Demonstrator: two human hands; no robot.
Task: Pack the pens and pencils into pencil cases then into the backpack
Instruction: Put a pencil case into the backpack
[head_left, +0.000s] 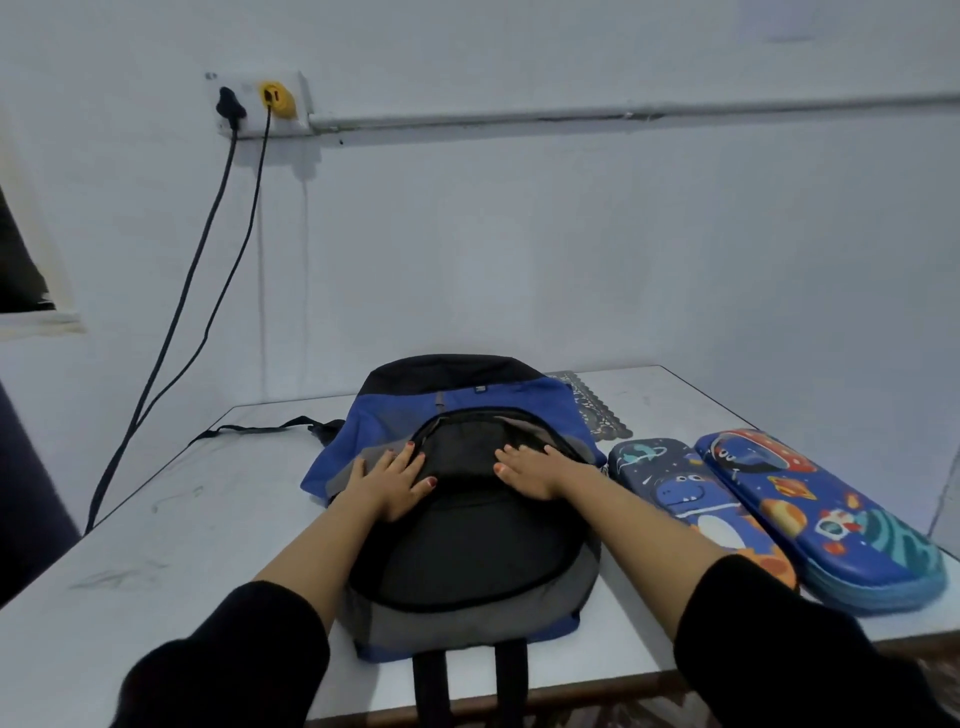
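Observation:
A blue, grey and black backpack (467, 551) lies flat on the white table (171, 525), its front pocket gaping open at the top. My left hand (392, 480) rests flat on the pocket's left side, fingers spread. My right hand (535, 470) lies flat on the pocket's right side. Neither hand holds anything. Two closed blue pencil cases sit side by side to the right of the backpack: a dinosaur one (696, 504) and a space-themed one (826, 519). No pens or pencils show.
A dark patterned mat (597, 410) lies behind the backpack at the right. A backpack strap (260, 428) trails left on the table, and two straps (467, 675) hang over the front edge. Two cables (208, 249) drop from a wall socket (260, 104).

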